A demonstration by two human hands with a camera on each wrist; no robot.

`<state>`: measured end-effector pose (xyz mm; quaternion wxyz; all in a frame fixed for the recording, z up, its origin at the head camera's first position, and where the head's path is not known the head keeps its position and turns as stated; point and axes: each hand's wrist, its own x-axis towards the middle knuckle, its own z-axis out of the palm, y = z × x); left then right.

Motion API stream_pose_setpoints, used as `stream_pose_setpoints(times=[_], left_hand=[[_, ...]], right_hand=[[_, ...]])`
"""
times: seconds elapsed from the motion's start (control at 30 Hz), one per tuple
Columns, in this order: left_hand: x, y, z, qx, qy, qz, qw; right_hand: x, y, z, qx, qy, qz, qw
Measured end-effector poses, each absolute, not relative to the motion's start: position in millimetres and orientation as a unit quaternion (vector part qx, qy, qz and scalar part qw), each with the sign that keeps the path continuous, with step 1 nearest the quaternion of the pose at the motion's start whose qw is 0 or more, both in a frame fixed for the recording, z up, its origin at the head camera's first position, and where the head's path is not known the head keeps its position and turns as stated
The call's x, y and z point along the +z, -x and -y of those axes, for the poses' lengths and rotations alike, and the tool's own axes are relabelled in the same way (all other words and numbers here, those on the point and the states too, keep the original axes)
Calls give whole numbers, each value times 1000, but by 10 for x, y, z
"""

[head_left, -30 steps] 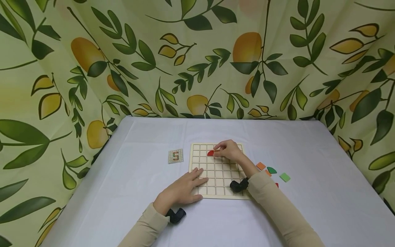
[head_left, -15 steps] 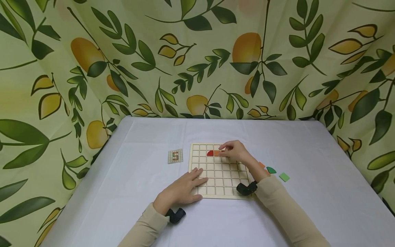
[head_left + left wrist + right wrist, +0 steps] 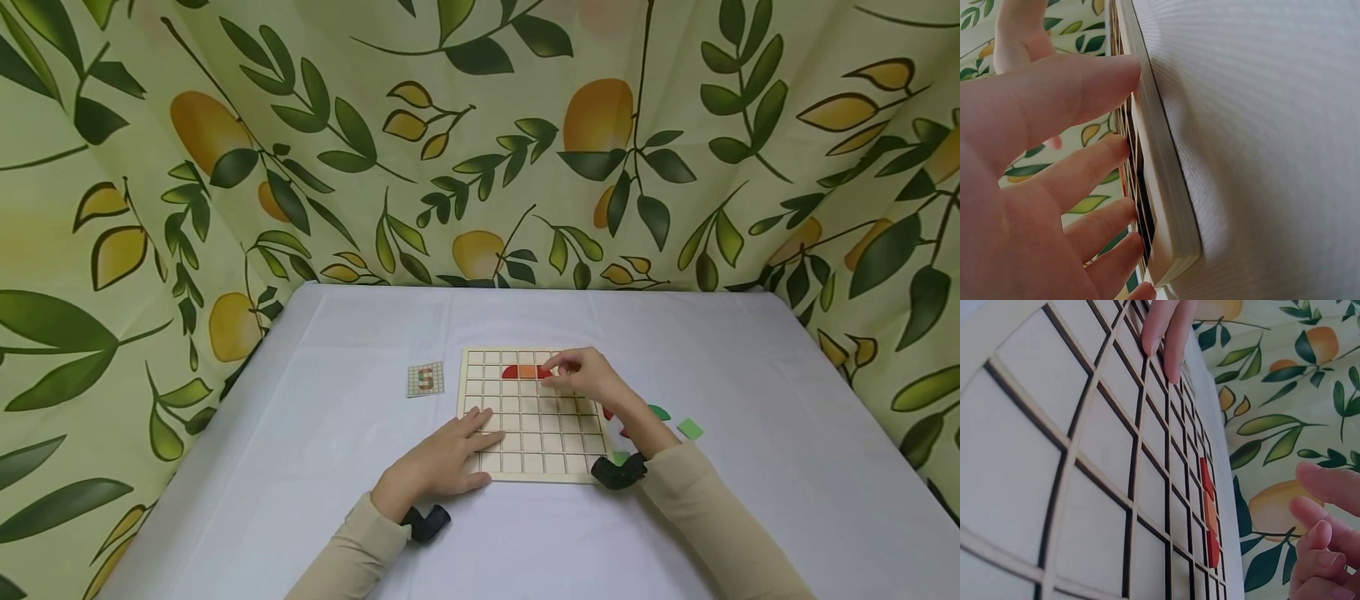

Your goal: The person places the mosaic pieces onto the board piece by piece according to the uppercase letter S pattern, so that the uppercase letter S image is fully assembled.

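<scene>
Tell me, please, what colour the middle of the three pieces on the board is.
The middle piece is orange; the head view shows it best.

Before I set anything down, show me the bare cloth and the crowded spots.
Bare: white cloth left of the card, and between grid board and curtain. Crowded: the board's left side, under the left hand, and just right of it, where loose pieces lie around the right forearm.
</scene>
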<state>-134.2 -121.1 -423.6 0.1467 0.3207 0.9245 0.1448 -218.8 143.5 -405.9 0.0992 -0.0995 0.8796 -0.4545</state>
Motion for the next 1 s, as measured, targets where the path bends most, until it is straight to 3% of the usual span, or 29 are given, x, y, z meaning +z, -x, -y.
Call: stream_pose_setpoints(times=[1.0], left_hand=[[-4202,1318,1209,158,-320,-922,149]], right_hand=[[-4097,1784,-1776,-451,86,-880,123]])
